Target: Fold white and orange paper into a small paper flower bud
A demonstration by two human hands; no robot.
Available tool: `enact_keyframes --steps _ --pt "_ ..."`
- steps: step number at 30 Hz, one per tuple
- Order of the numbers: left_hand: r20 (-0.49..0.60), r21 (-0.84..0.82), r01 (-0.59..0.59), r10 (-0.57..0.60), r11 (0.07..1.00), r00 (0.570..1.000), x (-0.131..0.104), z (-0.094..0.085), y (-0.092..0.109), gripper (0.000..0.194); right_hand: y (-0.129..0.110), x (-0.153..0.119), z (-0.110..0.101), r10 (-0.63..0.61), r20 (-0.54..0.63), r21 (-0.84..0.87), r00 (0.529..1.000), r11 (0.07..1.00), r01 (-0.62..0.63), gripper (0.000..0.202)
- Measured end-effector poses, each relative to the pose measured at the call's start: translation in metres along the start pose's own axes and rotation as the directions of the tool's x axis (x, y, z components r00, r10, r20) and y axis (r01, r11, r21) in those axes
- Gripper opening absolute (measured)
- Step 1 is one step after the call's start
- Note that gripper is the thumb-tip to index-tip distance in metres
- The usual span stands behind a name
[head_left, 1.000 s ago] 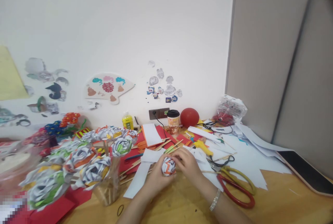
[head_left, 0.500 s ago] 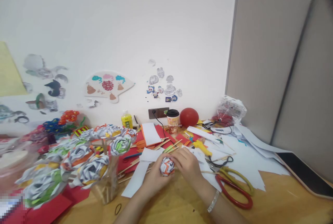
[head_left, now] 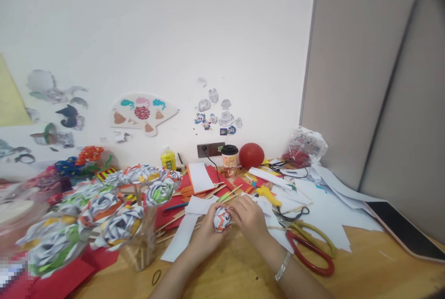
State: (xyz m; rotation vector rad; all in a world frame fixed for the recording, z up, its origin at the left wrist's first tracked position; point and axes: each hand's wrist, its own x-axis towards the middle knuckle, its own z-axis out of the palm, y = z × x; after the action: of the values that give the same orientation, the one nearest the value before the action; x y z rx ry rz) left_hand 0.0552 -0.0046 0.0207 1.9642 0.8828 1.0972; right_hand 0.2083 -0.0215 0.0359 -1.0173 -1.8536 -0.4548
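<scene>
A small folded-paper flower (head_left: pixel 221 220), white with orange zigzag edges, is cupped in my left hand (head_left: pixel 206 233), whose fingers curl round its left side and underneath. My right hand (head_left: pixel 250 220) is closed at the flower's right edge, thumb and fingertips pressed against the paper; the exact pinch is partly hidden. Behind both hands lie white paper strips (head_left: pixel 181 238) and thin wooden sticks (head_left: pixel 225 197). Scissors with red and yellow handles (head_left: pixel 314 264) rest beside my right forearm.
Finished paper flowers (head_left: pixel 121 227) crowd the left, around a clear cup of sticks (head_left: pixel 142 252). A yellow glue gun (head_left: pixel 269 195), a lidded paper cup (head_left: pixel 230 160), a red balloon (head_left: pixel 251 155) and a yellow bottle (head_left: pixel 168 159) stand farther back. At right lies a tablet (head_left: pixel 408 229).
The view has shifted very slightly. Both hands stay at the paper flower, which has turned a little in my left hand.
</scene>
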Motion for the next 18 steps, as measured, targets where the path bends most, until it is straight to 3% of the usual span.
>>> enact_keyframes --steps 18 --pt "-0.015 0.047 0.022 -0.022 0.999 1.0 -0.0005 0.0006 -0.0009 0.047 0.0001 -0.0014 0.0057 -0.069 0.02 -0.099 0.997 0.993 0.07 0.028"
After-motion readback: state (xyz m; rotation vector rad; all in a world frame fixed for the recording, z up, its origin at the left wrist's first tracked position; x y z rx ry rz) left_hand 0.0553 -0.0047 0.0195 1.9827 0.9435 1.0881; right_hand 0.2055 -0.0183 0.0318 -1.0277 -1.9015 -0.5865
